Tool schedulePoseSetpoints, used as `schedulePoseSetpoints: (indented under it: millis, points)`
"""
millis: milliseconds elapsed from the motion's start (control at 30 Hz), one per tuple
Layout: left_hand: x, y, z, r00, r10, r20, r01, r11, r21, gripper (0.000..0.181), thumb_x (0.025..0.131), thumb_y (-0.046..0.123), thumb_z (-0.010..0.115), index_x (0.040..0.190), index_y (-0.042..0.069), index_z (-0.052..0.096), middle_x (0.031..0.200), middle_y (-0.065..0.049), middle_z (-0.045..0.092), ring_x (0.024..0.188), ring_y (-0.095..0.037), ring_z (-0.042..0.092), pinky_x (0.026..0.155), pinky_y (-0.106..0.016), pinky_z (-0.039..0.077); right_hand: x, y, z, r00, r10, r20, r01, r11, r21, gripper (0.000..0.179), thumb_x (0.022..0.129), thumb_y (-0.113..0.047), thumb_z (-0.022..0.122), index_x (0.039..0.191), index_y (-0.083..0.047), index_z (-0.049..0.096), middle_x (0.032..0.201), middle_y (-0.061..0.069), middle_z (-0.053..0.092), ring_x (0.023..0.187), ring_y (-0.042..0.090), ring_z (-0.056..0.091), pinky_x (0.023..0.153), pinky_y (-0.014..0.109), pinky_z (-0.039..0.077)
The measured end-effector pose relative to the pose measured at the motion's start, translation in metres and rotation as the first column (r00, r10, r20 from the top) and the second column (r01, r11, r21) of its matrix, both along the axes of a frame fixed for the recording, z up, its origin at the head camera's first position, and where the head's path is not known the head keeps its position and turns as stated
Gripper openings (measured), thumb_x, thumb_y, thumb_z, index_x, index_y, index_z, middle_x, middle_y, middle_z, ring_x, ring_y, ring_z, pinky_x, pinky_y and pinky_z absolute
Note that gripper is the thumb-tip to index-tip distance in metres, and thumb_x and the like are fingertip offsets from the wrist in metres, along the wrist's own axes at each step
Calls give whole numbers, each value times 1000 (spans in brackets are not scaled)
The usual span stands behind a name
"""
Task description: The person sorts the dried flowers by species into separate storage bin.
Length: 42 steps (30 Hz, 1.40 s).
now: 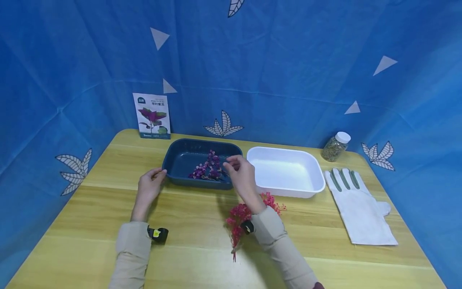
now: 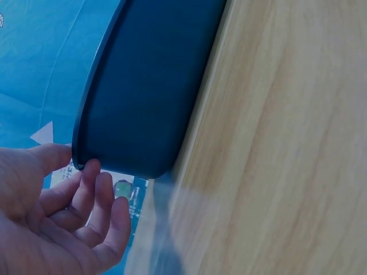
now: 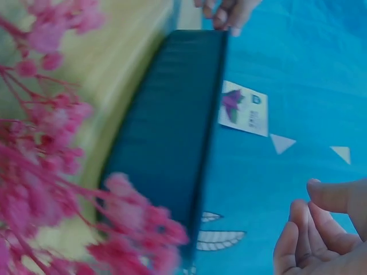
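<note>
A dark blue-green tray (image 1: 202,183) holds a bunch of purple dried flowers (image 1: 213,163), its stems toward the tray's right end. My left hand (image 1: 149,188) pinches the rim at the front left corner; in the left wrist view, thumb and index finger meet on the tray (image 2: 143,97). Above the right end hovers my right hand (image 1: 241,174), fingers loosely bent, with nothing seen between them in the right wrist view. Beneath my right forearm lies a bunch of pink dried flowers (image 1: 239,218), partly hidden by the wrist and sleeve.
A white tray (image 1: 288,193) stands right of the dark one. Farther right are a lidded jar (image 1: 334,147) of dried bits and a white glove (image 1: 362,212) with green stripes. A seed packet (image 1: 152,116) leans against the blue cloth (image 1: 281,60) behind the table.
</note>
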<state>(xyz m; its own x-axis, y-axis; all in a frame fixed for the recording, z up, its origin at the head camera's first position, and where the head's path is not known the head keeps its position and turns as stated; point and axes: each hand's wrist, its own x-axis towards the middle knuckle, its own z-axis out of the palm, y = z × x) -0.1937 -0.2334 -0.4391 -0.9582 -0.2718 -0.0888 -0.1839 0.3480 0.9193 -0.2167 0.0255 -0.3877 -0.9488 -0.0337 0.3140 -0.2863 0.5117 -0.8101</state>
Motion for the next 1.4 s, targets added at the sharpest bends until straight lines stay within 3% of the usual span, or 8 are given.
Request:
schedulePoseSetpoints:
  millis: [133, 367, 767, 1133, 1400]
  points:
    - [0, 0, -1, 1000, 4, 1, -4, 1000, -2, 50, 101, 30, 44, 134, -7, 47, 116, -21, 55, 110, -31, 57, 73, -14, 43, 6, 9, 10, 1000, -13, 5, 13, 1000, -15, 16, 91, -14, 65, 99, -1, 67, 87, 11, 68, 77, 23, 62, 69, 34, 51]
    - [0, 1, -1, 1000, 6, -2, -6, 1000, -6, 49, 101, 30, 44, 134, -6, 47, 119, -24, 56, 110, -33, 58, 83, -26, 46, 14, 37, 21, 997, -70, 7, 71, 995, -65, 15, 90, -15, 66, 97, -2, 68, 86, 13, 68, 77, 25, 63, 71, 35, 50]
    - [1, 0, 1, 1000, 13, -4, -13, 1000, -22, 49, 101, 30, 44, 134, -6, 48, 120, -24, 57, 109, -33, 58, 76, -20, 43, 16, 83, 18, 970, -236, 65, 239, 969, -57, 20, 90, -18, 66, 100, -1, 68, 92, 18, 69, 83, 29, 64, 70, 31, 47]
    - [2, -2, 2, 1000, 10, 7, -10, 998, -59, 51, 101, 35, 43, 134, -3, 49, 124, -23, 55, 108, -30, 56, 78, -26, 43, 15, 132, 1, 921, -383, 75, 386, 922, -27, 21, 91, -17, 63, 100, 1, 67, 95, 21, 67, 87, 30, 63, 71, 29, 44]
    - [6, 1, 8, 991, 105, -86, -108, 994, -29, 46, 98, 32, 49, 130, -1, 55, 117, -16, 57, 95, -20, 57, 63, -15, 42, 17, 168, -14, 866, -485, 127, 488, 873, 4, 26, 92, -20, 61, 103, 3, 66, 100, 25, 65, 92, 34, 61, 77, 37, 45]
